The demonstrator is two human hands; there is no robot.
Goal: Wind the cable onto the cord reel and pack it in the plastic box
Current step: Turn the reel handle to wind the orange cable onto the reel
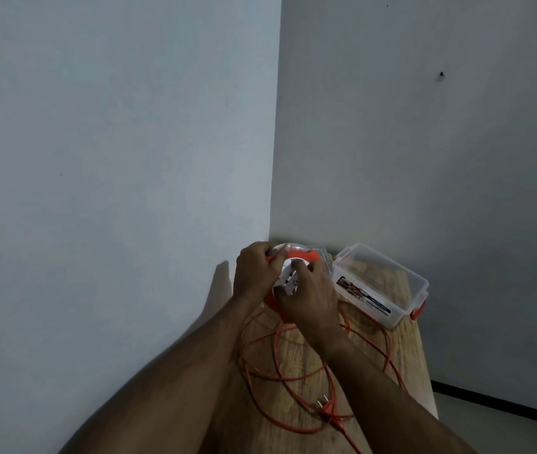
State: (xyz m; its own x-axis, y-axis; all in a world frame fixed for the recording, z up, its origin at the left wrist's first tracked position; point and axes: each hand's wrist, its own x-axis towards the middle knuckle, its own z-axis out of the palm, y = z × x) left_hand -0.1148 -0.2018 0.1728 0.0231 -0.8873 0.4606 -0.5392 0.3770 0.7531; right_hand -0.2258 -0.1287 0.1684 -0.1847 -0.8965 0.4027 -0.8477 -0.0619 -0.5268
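a: where is the cord reel (288, 271) sitting?
b: at the far left of the wooden worktop (406, 355), close to the corner where the 2 walls are meeting. it is orange with a white face, and both hands are covering much of it.

a: what are the hands doing?
b: the left hand (255, 273) is gripping the reel's far left edge, fingers curling over the orange rim. the right hand (309, 298) is lying over the white face with its fingers bent onto it, holding the reel from the near right side.

a: and the cable (296, 378)?
b: it is lying loose on the worktop in several wide orange loops, spreading from under the reel toward the near edge. the plug (324, 408) is resting among the near loops, its 2 pins pointing up and to the left.

a: is the plastic box (380, 285) in reach?
b: it is standing just to the right of the reel, clear, open on top, with nothing showing inside and a printed label along its near wall. an orange clip is showing at its right end. something clear is leaning behind the reel, between it and the box, but i cannot tell what it is.
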